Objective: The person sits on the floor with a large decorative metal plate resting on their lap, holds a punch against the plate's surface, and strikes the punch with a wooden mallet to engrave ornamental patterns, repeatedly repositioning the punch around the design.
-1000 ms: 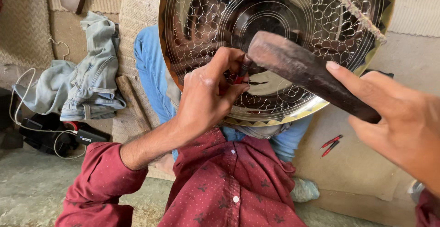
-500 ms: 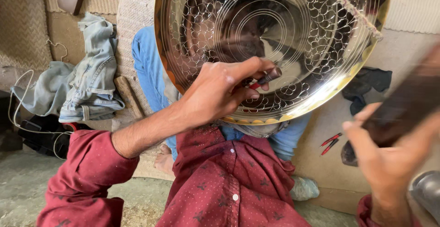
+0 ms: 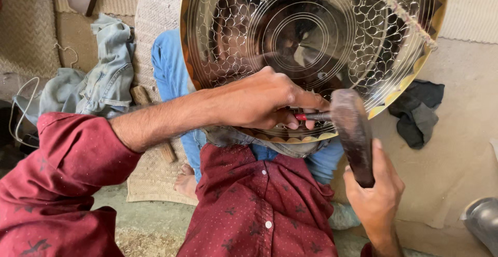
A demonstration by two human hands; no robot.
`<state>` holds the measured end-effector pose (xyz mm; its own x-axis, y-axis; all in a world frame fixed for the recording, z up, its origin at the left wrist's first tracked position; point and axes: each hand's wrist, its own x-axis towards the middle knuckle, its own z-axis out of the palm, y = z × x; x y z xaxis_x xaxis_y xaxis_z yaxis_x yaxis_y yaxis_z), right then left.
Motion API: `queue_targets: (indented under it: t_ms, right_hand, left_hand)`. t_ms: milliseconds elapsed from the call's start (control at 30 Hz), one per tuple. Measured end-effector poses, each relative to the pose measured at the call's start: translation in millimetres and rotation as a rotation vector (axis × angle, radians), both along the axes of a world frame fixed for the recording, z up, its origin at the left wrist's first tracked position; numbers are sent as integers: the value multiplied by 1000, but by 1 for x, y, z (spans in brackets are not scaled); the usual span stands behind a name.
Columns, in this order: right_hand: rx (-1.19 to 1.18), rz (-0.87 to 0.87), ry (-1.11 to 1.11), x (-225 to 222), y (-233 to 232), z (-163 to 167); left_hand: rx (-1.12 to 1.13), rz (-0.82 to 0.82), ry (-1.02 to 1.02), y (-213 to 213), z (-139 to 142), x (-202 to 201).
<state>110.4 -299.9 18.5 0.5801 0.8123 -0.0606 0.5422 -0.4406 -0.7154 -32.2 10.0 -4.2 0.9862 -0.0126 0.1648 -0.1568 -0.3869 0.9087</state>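
**Punch and mallet at the tray rim**

My left hand (image 3: 259, 101) has its fingers (image 3: 306, 101) clamped on a thin punch with a red band (image 3: 310, 116), its tip hidden at the lower rim of the large engraved brass tray (image 3: 311, 34) propped over my knees. My right hand (image 3: 374, 194) grips the handle of a dark wooden mallet (image 3: 353, 132), fingers wrapped shut; its head touches the punch's outer end. A denim garment (image 3: 98, 80) lies on the floor to my left.

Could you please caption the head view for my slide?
Left hand steadies a chisel on an engraved metal dish as right hand swings a mallet.
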Motion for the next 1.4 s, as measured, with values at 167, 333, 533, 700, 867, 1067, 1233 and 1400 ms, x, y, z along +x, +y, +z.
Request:
queue_targets:
  t_ms: [167,333,533,700,867,1067,1233,1400]
  right_hand:
    - [-162,-90,-35,-19,-10,-14]
    - [-36,-49,-292,-38,-20,-32]
    - [273,-256,66,-49,-33,-55]
    - [72,-88,-377,-50,-38,-65]
    - [81,68,-556,-50,-45,-73]
    - [211,-167,-54,-51,-56,-80]
    - [422,-270,138,-55,-56,-70]
    - [62,-274,1,-57,-50,-58]
  left_hand:
    - [-109,-200,53,0,-4,11]
    - [-216,-332,93,2,-5,20]
    - [-220,-482,141,9,2,25]
    - [-176,-613,132,11,0,31]
    - [-243,-559,153,7,-8,29]
    - [-197,-420,141,7,-6,27]
    - [-199,-475,121,13,2,24]
    - [-169,-516,206,13,4,24]
